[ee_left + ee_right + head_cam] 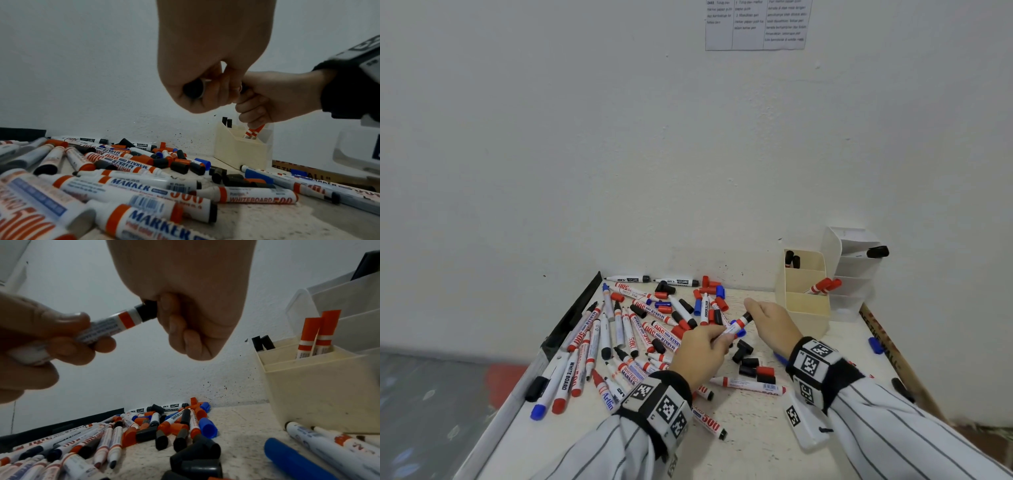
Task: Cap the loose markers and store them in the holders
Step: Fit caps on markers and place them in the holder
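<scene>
1. Both arms wear white sleeves (914,431) with thin dark vertical stripes, at the bottom of the head view.
2. Each wrist carries a black band (674,380) holding a grey block (812,364) printed with black-and-white square codes.
3. Both hands are bare.

Marker tip (147,309) hidden in right fist; wall sheet (756,24) txt prob. unreadable, top cropped.

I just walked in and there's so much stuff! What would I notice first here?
Probably the big messy pile of markers and loose caps spread over the left and middle of the table. Next, just above it, the left hand holds a marker while the right hand pinches a black cap at its tip. At the back right stands a cream holder with two red-capped markers.
</scene>
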